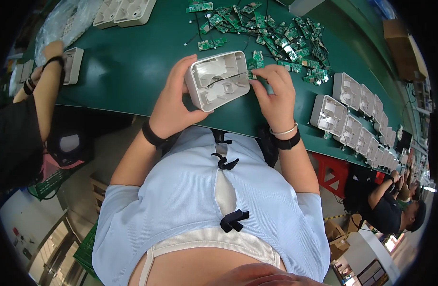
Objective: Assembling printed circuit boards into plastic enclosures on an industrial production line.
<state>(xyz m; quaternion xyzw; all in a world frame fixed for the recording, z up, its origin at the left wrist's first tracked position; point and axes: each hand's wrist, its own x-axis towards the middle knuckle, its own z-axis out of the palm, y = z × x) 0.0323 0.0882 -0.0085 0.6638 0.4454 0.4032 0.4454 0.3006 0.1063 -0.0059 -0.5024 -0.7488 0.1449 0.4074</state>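
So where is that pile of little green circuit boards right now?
In the head view, the green circuit boards lie scattered on the green table at top centre to right, just beyond the white plastic housing held in both hands.

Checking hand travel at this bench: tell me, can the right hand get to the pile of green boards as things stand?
Probably yes. The right hand pinches a green board at the housing edge, and the pile lies just beyond it on bare mat, nothing between.

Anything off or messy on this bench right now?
Nothing looks damaged. The green circuit boards lie in a loose, tangled heap on the green table, unlike the white housings lined up in a row at right. Left hand holds an open white housing; right hand holds a board at its edge.
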